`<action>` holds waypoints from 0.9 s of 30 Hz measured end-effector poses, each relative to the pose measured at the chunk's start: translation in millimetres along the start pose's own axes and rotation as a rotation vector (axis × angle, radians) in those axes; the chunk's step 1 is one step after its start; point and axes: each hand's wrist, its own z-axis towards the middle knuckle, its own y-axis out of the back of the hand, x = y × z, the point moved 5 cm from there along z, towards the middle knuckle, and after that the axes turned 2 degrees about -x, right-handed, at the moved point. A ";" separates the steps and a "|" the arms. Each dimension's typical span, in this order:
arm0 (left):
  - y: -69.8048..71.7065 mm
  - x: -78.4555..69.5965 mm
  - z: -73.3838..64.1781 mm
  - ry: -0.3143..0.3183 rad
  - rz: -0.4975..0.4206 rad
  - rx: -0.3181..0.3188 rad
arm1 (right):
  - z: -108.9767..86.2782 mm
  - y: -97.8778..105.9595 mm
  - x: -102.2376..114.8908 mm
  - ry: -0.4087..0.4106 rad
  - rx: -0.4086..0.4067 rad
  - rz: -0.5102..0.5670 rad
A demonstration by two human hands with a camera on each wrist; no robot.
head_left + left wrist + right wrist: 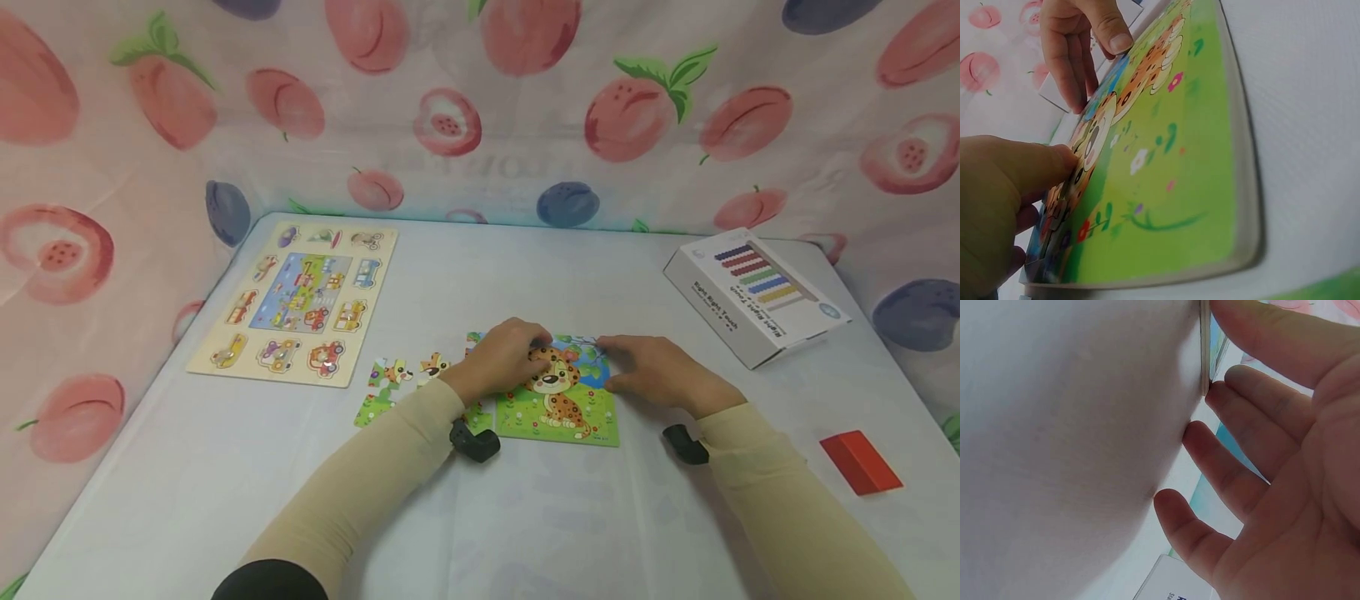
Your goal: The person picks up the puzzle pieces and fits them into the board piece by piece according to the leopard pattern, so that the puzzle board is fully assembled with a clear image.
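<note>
A jigsaw puzzle with a spotted leopard cub on green grass (558, 417) lies at the middle of the table. My left hand (506, 358) reaches over its upper left part, fingers bent, and grips it near the far edge. In the left wrist view the thumb (1054, 164) lies over the picture's face. At the puzzle's upper right corner is my right hand (663, 375), thumb and fingertips at the edge. Its other fingers (1210, 450) spread loosely beside the board in the right wrist view. Left of the puzzle, partly under my left forearm, lie puzzle pieces with animal pictures (386, 383).
A wooden vehicle puzzle board (217, 321) lies at the back left. A white box with coloured bars printed on it (757, 296) stands at the back right. To the right of my right forearm sits a red block (861, 462). Fruit-patterned cloth (510, 167) hangs behind the table.
</note>
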 end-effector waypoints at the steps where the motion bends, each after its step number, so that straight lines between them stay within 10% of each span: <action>1: 0.2 0.0 -0.3 0.000 -0.001 -0.002 | 0.1 -0.2 0.0 0.002 0.000 0.000; 27: -0.3 3.0 0.6 0.013 -0.040 -0.008 | 1.6 0.0 -2.2 -0.004 0.000 0.017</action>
